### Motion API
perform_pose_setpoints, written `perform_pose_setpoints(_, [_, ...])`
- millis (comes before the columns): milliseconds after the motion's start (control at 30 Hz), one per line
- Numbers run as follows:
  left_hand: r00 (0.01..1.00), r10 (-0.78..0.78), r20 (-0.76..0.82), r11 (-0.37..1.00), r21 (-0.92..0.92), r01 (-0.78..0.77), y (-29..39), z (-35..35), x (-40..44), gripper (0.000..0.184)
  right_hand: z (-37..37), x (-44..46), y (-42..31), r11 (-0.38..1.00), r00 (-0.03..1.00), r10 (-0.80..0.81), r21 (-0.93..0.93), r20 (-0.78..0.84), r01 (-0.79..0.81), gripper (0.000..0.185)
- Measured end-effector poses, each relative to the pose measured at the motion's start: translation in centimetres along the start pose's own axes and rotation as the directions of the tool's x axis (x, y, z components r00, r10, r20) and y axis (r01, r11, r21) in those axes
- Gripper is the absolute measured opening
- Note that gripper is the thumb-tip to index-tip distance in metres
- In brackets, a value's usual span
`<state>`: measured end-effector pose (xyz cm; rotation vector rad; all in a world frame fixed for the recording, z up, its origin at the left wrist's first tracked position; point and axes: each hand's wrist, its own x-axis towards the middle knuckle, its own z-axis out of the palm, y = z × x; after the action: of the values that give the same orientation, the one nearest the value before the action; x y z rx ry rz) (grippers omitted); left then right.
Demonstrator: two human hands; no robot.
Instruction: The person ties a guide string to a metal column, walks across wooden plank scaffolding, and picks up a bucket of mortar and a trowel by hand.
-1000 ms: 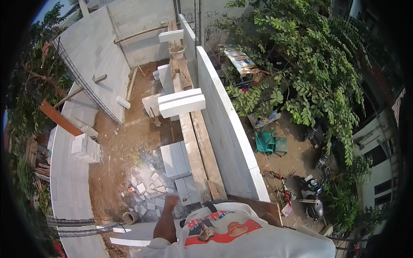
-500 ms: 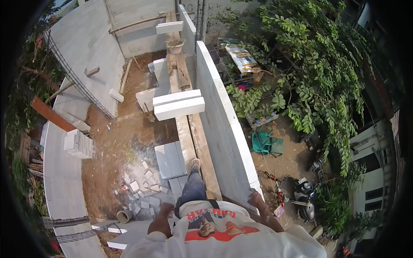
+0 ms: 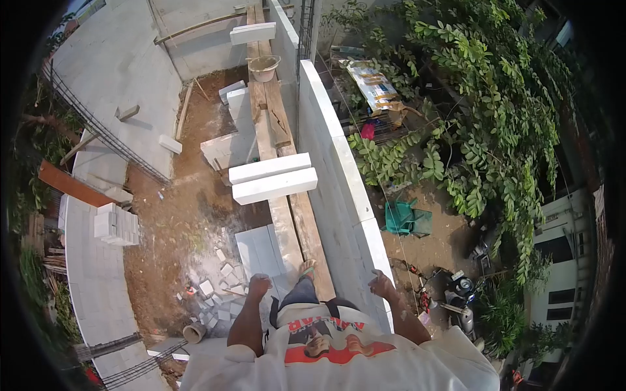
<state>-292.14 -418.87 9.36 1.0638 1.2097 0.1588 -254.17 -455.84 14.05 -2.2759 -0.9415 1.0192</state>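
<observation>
My left hand (image 3: 259, 285) hangs over the left side of the wooden planks (image 3: 264, 133), its fingers curled with nothing visible in them. Beside the top edge of the white block wall (image 3: 349, 166), my right hand (image 3: 381, 285) is raised with its fingers partly apart, holding nothing. Whether it touches the wall is hard to tell. Ahead of my sandalled foot (image 3: 308, 267), two white blocks (image 3: 274, 187) lie side by side across the planks. Farther along stands a bucket (image 3: 263, 68), and beyond it more white blocks (image 3: 253, 33) lie crosswise.
Below on the left are broken block pieces (image 3: 225, 277), a stack of grey blocks (image 3: 257, 247) and another block stack (image 3: 116, 225). The planks have a gap between them. Right of the wall, lower down, are a green chair (image 3: 407, 218), a motorbike (image 3: 463, 287) and leafy branches (image 3: 495, 130).
I have moved forward along the planks, so the two blocks appear nearer. Both hands have risen and swung forward, the left one now in front of my body.
</observation>
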Motion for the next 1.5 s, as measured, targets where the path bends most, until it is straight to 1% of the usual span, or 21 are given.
perform_pose_setpoints(67, [0.993, 0.114, 0.012, 0.990, 0.085, -0.114, 5.5, 1.5, 3.7, 0.035, -2.6, 1.4, -4.6, 0.847, 0.968, 0.249, 0.474, 0.043, -0.239, 0.066])
perform_pose_setpoints(133, [0.994, 0.113, 0.006, 0.974, 0.195, -0.112, 12.4, 3.1, 4.6, 0.036, -3.7, 3.1, -5.8, 0.759, 0.946, 0.310, 0.574, 0.099, -0.308, 0.050])
perform_pose_setpoints(267, [0.958, 0.272, 0.092, 0.939, 0.192, -0.285, 13.5, 3.7, 11.5, 0.040, -5.3, 5.3, -8.0, 0.809, 0.863, 0.457, 0.302, 0.215, -0.504, 0.047])
perform_pose_setpoints(333, [0.972, 0.202, 0.115, 0.962, 0.163, -0.220, 16.4, 4.5, 10.8, 0.038, -3.9, 5.9, -5.3, 0.955, 0.939, 0.278, -0.163, 0.204, -0.247, 0.030])
perform_pose_setpoints(367, [0.979, 0.144, 0.146, 0.977, 0.134, -0.164, 17.8, 4.8, 10.4, 0.036, -1.2, 7.3, -0.8, 0.707, 0.944, 0.082, -0.686, 0.321, 0.171, 0.021])
perform_pose_setpoints(467, [0.973, -0.024, 0.230, 0.986, 0.169, -0.015, 20.4, 5.0, 12.0, 0.033, 3.6, 8.0, 6.9, 0.786, 0.973, -0.102, -0.583, 0.206, 0.206, 0.018])
perform_pose_setpoints(567, [0.983, 0.006, 0.185, 0.994, 0.103, -0.025, 22.4, 5.1, 15.3, 0.021, 2.1, 9.0, 3.8, 0.915, 0.980, 0.004, -0.395, 0.201, 0.077, 0.017])
perform_pose_setpoints(800, [0.998, 0.061, 0.034, 0.996, -0.067, -0.058, 26.8, 1.1, 27.1, 0.015, 0.1, 19.4, 1.3, 0.816, 0.934, -0.048, -0.525, 0.355, 0.241, 0.015])
perform_pose_setpoints(900, [0.998, -0.064, 0.018, 0.982, 0.179, 0.060, 29.5, -2.7, 29.9, 0.005, -2.5, 27.6, -1.8, 0.628, 0.904, -0.123, -0.673, 0.410, 0.391, 0.015])
perform_pose_setpoints(933, [0.985, 0.060, 0.160, 0.901, 0.416, -0.122, 28.7, -4.9, 31.5, 0.008, -3.6, 30.5, -3.3, 0.566, 0.908, -0.123, -0.723, 0.401, 0.397, 0.015])
perform_pose_setpoints(967, [0.935, 0.186, 0.301, 0.715, 0.612, -0.339, 27.8, -7.0, 33.1, 0.014, -6.9, 33.5, -6.7, 0.934, 0.929, 0.104, -0.355, 0.356, 0.031, 0.019])
perform_pose_setpoints(1000, [0.853, 0.301, 0.426, 0.483, 0.704, -0.521, 26.9, -9.1, 34.7, 0.021, -10.6, 36.4, -10.9, 0.917, 0.899, 0.326, 0.134, 0.292, -0.376, 0.025])
perform_pose_setpoints(1033, [0.777, 0.224, 0.589, -0.172, 0.808, -0.563, 30.0, -9.2, 34.4, 0.036, -12.0, 40.4, -11.8, 0.890, 0.896, 0.350, 0.202, 0.275, -0.409, 0.030])
perform_pose_setpoints(1067, [0.776, 0.224, 0.590, -0.174, 0.808, -0.563, 30.8, -9.6, 35.4, 0.036, -13.1, 43.9, -12.9, 0.855, 0.887, 0.378, 0.267, 0.265, -0.444, 0.036])
perform_pose_setpoints(1133, [0.891, 0.271, 0.364, 0.148, 0.899, -0.412, 29.0, -11.3, 36.4, 0.039, -16.0, 50.1, -15.1, 0.897, 0.958, 0.237, 0.344, 0.160, -0.279, 0.046])
perform_pose_setpoints(1200, [0.933, 0.332, 0.136, 0.812, 0.462, -0.356, 27.5, -12.1, 37.8, 0.034, -20.1, 54.3, -20.8, 0.886, 0.973, 0.179, 0.406, 0.143, -0.223, 0.041])
perform_pose_setpoints(1233, [0.859, 0.489, 0.150, 0.814, 0.275, -0.511, 27.8, -12.0, 38.1, 0.019, -20.8, 56.3, -22.0, 0.887, 0.974, 0.176, 0.407, 0.141, -0.219, 0.041])
perform_pose_setpoints(1267, [0.852, 0.406, 0.330, 0.372, 0.792, -0.484, 30.6, -11.3, 37.2, 0.012, -21.4, 58.4, -22.9, 0.841, 0.977, 0.155, 0.499, 0.149, -0.209, 0.039])
perform_pose_setpoints(1300, [0.811, 0.308, 0.498, -0.301, 0.859, -0.413, 33.6, -10.6, 36.2, 0.012, -21.9, 60.1, -23.5, 0.786, 0.979, 0.132, 0.585, 0.155, -0.198, 0.038])
perform_pose_setpoints(1433, [0.956, 0.137, 0.259, -0.070, 0.965, -0.251, 36.6, -8.5, 37.4, 0.017, -21.0, 63.4, -23.1, 0.863, 0.989, -0.014, 0.501, 0.145, -0.062, 0.035])
perform_pose_setpoints(1500, [0.963, 0.123, 0.242, -0.076, 0.969, -0.234, 35.2, -9.0, 39.9, 0.018, -17.6, 64.7, -18.4, 0.673, 0.961, 0.016, 0.707, 0.278, -0.216, 0.030])
